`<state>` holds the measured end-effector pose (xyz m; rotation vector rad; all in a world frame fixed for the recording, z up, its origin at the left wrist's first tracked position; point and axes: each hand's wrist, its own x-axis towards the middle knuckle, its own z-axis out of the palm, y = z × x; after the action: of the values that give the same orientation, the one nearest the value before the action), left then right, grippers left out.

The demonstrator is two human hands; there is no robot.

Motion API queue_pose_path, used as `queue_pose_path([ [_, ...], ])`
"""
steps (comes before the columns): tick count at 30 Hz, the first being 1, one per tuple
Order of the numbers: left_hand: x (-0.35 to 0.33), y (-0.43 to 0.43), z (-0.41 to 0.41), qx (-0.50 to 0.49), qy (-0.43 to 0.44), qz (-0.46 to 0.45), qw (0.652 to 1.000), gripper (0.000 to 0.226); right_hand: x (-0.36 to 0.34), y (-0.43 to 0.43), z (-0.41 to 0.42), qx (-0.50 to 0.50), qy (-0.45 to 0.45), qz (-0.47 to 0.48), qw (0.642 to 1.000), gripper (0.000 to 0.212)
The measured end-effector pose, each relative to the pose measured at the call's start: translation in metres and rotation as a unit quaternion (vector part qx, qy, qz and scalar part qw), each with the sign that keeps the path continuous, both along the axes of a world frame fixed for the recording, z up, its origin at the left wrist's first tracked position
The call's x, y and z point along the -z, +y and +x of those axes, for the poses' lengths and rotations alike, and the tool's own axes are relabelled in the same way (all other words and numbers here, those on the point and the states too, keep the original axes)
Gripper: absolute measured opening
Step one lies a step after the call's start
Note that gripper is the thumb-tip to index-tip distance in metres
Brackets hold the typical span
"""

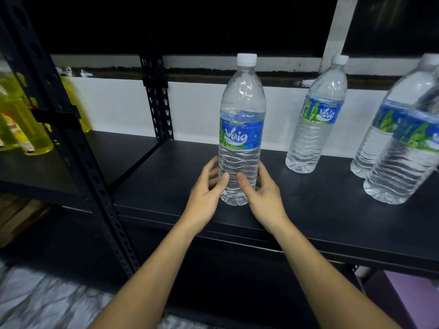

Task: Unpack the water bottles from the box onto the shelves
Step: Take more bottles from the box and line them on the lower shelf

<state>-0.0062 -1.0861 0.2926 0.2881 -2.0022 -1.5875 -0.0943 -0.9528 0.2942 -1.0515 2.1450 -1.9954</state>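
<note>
A clear water bottle (pixel 241 129) with a white cap and a blue "Waig" label stands upright on the black shelf (pixel 308 210). My left hand (pixel 205 193) holds its lower part from the left, thumb on the front. From the right, my right hand (pixel 263 198) holds the same part, its thumb also on the front. Three more bottles stand on the shelf to the right: one (pixel 316 115) at the back, and two (pixel 389 124) (pixel 408 157) by the right edge of the view. No box is in view.
A black perforated upright (pixel 156 98) stands behind and to the left of the bottle, and another (pixel 78 148) at the front left. Yellow bottles (pixel 16 119) fill the neighbouring shelf on the left. A white wall runs behind the shelf. The floor (pixel 47 302) shows below.
</note>
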Motion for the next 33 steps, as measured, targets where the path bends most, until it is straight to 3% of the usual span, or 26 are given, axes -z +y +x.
queue_pose_path([
  [5,-0.004,-0.003,-0.001,0.002,-0.012,-0.043,0.999,0.058,-0.002,0.018,-0.011,-0.046,-0.01,0.013,0.999,0.038],
  [11,-0.008,0.008,-0.007,0.021,-0.023,-0.056,0.998,0.068,-0.004,0.049,-0.023,-0.093,-0.028,0.027,0.995,0.049],
  [20,-0.007,0.052,-0.034,0.075,-0.029,-0.052,0.995,0.058,-0.005,0.107,-0.046,-0.077,-0.022,0.047,0.996,0.052],
  [25,-0.003,0.081,-0.055,0.098,-0.011,-0.047,0.994,0.065,0.001,0.135,-0.063,-0.054,-0.028,0.041,0.997,0.055],
  [30,0.001,0.101,-0.077,0.095,0.001,-0.045,0.994,0.07,0.004,0.151,-0.078,-0.017,-0.04,0.028,0.999,0.092],
  [33,0.001,0.108,-0.089,0.095,0.0,-0.039,0.995,0.066,0.006,0.152,-0.086,0.025,-0.028,0.032,0.999,0.089],
])
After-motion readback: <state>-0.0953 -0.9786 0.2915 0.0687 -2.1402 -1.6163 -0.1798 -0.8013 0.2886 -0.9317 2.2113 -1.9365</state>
